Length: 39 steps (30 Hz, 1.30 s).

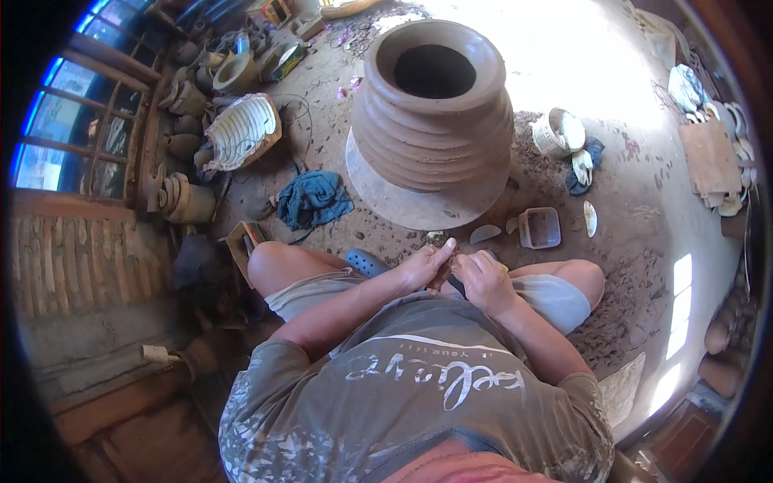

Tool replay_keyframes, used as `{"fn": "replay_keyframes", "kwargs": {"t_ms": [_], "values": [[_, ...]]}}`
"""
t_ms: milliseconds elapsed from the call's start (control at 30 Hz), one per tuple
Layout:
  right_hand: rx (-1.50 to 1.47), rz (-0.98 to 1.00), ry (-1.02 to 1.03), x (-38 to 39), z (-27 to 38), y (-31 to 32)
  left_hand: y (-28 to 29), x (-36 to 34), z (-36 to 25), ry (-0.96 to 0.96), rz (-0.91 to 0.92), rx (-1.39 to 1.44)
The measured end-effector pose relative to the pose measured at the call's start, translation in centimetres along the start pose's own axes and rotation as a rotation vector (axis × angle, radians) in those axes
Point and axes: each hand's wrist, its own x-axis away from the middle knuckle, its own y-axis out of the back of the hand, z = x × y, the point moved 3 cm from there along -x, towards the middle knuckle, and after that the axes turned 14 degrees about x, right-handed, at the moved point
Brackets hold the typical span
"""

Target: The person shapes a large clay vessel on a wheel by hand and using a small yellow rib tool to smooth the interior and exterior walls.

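My left hand point(424, 267) and my right hand point(486, 282) meet over my lap, in front of a large ridged clay pot point(435, 133). Both have their fingers curled in. Between them shows something small and brownish, too hidden to name. A bit of yellow peeks out beside the right fingers. The pot stands upright on a round pale wheel disc point(386, 200), apart from my hands, its wide mouth facing up. Just beyond my left thumb lies a small yellow-green piece point(436, 237). Right of it are a pale half-round scraper point(485, 233) and a clear plastic tub point(539, 229).
A blue-green cloth point(312, 200) lies left of the wheel, near a blue clog point(366, 262). At the right stands a clay-smeared bucket point(558, 133) with rags beside it. A ribbed pale mould point(244, 130) and several pots line the window wall. Clay crumbs litter the floor.
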Motion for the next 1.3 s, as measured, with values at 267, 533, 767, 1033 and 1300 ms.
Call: {"fn": "replay_keyframes", "kwargs": {"t_ms": [267, 533, 767, 1033, 1300], "values": [[-0.328, 0.06, -0.317, -2.0, -0.4, -0.3, 1.4, -0.9, 0.7, -0.159, 0.008, 0.153], [-0.838, 0.062, -0.777, -1.0, -1.9, -1.1, 8.6, -1.2, -2.8, -0.581, -0.678, -1.178], [-0.58, -0.132, -0.587, -3.7, -2.5, 3.2, 7.6, -2.5, -2.9, -0.258, -0.553, -1.51], [-0.161, -0.287, -0.272, -9.5, -0.6, 5.9, 5.2, -5.0, -3.1, -0.189, -0.429, -1.574], [0.195, -0.455, 0.107, -15.1, 1.0, 5.8, 1.5, -9.2, -1.1, -0.153, -0.454, -1.692]]}}
